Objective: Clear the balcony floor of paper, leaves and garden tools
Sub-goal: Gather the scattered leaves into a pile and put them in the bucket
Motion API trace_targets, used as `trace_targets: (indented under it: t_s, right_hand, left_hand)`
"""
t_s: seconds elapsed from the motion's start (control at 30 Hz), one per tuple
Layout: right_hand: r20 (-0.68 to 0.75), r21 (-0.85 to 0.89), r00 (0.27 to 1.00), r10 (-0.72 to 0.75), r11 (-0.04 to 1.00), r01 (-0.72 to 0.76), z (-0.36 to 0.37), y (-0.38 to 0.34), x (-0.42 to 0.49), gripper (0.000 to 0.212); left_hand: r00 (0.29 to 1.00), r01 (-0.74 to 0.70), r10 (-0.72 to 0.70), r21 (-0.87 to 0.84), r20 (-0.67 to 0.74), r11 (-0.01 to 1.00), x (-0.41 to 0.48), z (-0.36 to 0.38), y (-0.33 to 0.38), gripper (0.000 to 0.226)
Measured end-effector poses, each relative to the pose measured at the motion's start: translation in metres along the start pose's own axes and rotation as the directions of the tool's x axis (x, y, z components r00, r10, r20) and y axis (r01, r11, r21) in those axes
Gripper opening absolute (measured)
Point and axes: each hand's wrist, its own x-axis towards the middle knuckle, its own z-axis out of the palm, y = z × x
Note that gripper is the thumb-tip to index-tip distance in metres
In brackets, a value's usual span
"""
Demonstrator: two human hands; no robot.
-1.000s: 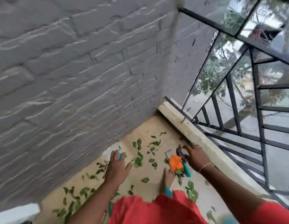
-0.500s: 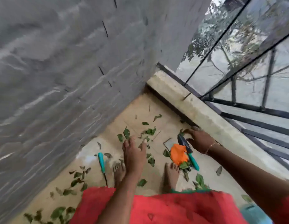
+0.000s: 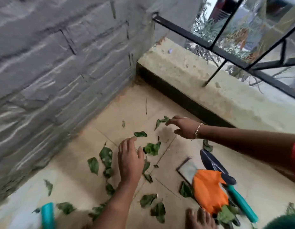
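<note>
left hand flat, fingers spread, over leaves on balcony floor. right hand stretched out, fingertips at a leaf near ledge (contact unclear). orange paper lies against trowel. second teal handle bottom left. grey brick wall alongside.

Probably a home balcony: tiled floor, stone wall, black railing, trees beyond.

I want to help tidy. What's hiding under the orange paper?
The orange paper lies over one corner of a grey square, right beside the black trowel. Green leaves poke out from its near end. Anything else beneath is hidden.
</note>
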Motion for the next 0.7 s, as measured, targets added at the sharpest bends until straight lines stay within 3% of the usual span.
trace_targets:
  t_s: [0.1, 0.2, 0.27, 0.3, 0.37, 0.4, 0.47, 0.5, 0.53, 0.6, 0.7]
  right_hand:
    - [-0.028, 0.069, 0.999, 0.041, 0.997, -0.039, -0.005, 0.0, 0.021, 0.054]
    - [-0.11, 0.15, 0.977, 0.18, 0.975, -0.163, 0.003, -0.01, 0.045, 0.067]
    - [-0.113, 0.085, 0.979, 0.172, 0.983, -0.163, 0.027, -0.025, 0.048, 0.07]
    - [-0.117, 0.022, 0.988, 0.106, 0.994, -0.104, 0.043, -0.033, 0.045, 0.068]
    - [-0.06, -0.064, 0.987, -0.152, 0.987, 0.149, 0.073, -0.056, 0.022, 0.065]
    - [0.028, -0.048, 0.949, -0.313, 0.948, 0.314, 0.084, -0.067, 0.006, 0.062]
    - [0.204, 0.068, 0.771, -0.603, 0.795, 0.603, 0.093, -0.086, -0.025, 0.051]
    - [0.225, 0.076, 0.696, -0.682, 0.724, 0.685, 0.092, -0.091, -0.033, 0.047]
    - [0.189, 0.055, 0.684, -0.704, 0.704, 0.709, 0.086, -0.092, -0.034, 0.045]
    - [0.032, 0.011, 0.803, -0.594, 0.804, 0.594, 0.074, -0.084, -0.014, 0.05]
    - [-0.08, -0.069, 0.963, -0.256, 0.966, 0.251, 0.058, -0.066, 0.028, 0.074]
  left_hand:
    - [0.998, 0.032, -0.034, -0.042, -0.044, 0.999, 0.007, 0.001, 0.001, 0.032]
    - [0.989, 0.12, -0.127, -0.085, -0.079, 0.989, -0.007, -0.001, -0.005, 0.033]
    - [0.986, 0.14, -0.145, -0.061, -0.084, 0.988, -0.015, 0.001, -0.014, 0.033]
    - [0.983, 0.159, -0.162, -0.042, -0.086, 0.986, -0.016, 0.003, -0.019, 0.033]
    - [0.974, 0.199, -0.2, -0.025, -0.106, 0.98, -0.011, 0.004, -0.029, 0.032]
    - [0.97, 0.208, -0.209, -0.027, -0.12, 0.978, -0.008, 0.003, -0.032, 0.032]
    - [0.965, 0.218, -0.22, -0.033, -0.145, 0.975, -0.003, 0.0, -0.031, 0.033]
    - [0.961, 0.225, -0.229, -0.042, -0.157, 0.973, -0.002, -0.001, -0.03, 0.033]
    - [0.957, 0.229, -0.234, -0.052, -0.169, 0.972, -0.002, -0.003, -0.03, 0.033]
    - [0.955, 0.218, -0.224, -0.055, -0.195, 0.974, -0.003, -0.004, -0.033, 0.033]
    - [0.951, 0.244, -0.246, -0.034, -0.186, 0.969, -0.003, -0.001, -0.044, 0.033]
